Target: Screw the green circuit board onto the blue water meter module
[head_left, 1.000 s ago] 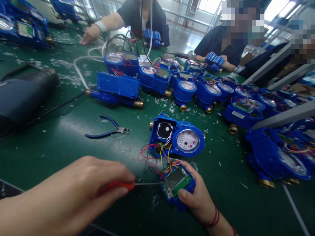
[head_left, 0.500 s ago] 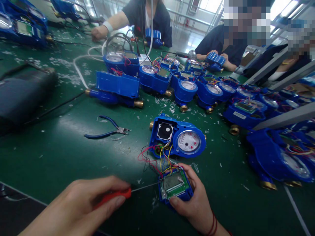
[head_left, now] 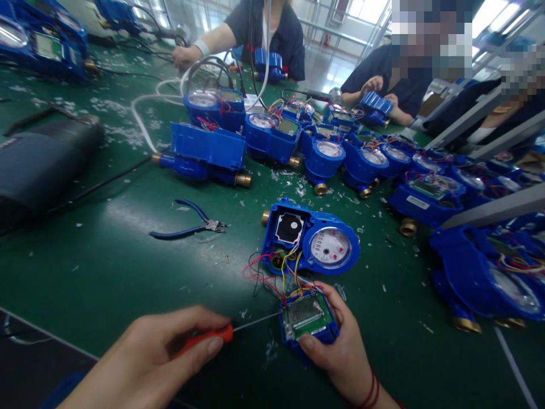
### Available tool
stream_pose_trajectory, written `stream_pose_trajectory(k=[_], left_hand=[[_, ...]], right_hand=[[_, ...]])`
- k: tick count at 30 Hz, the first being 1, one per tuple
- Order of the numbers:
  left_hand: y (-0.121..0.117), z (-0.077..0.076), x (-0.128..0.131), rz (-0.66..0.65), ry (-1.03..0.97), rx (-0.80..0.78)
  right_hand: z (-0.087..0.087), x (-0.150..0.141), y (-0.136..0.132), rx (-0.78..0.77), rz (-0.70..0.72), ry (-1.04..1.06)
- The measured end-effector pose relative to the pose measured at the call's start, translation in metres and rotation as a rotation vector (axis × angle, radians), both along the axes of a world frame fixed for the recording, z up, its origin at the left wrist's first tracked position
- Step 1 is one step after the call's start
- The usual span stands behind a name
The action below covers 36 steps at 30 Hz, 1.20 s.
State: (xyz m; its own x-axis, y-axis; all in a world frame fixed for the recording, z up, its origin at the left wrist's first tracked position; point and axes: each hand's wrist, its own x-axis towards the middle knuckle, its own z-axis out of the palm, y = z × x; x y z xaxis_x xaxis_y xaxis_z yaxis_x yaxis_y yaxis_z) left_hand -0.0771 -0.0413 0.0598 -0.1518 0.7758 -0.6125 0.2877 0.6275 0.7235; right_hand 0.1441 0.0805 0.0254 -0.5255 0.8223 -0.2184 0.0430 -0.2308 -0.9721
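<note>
Left hand (head_left: 157, 358) has its fingers clamped on a red-handled screwdriver (head_left: 204, 336), shaft laid flat so the tip meets the side of the blue display module (head_left: 307, 318). Right hand (head_left: 340, 346) fingers are clamped around that module, steadying it low over the desk (head_left: 106, 267). Green board and LCD face up; coloured wires (head_left: 281, 275) tether it to the open water meter (head_left: 310, 241) just behind.
</note>
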Motion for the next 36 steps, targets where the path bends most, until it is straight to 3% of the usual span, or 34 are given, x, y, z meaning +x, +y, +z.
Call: stream_pose_trajectory(k=[36], left_hand=[[-0.001,-0.0046,0.0031,0.07,-0.107,0.022]], right_hand=[[-0.0046,0.0039,0.0003,-0.028,0.014,-0.025]])
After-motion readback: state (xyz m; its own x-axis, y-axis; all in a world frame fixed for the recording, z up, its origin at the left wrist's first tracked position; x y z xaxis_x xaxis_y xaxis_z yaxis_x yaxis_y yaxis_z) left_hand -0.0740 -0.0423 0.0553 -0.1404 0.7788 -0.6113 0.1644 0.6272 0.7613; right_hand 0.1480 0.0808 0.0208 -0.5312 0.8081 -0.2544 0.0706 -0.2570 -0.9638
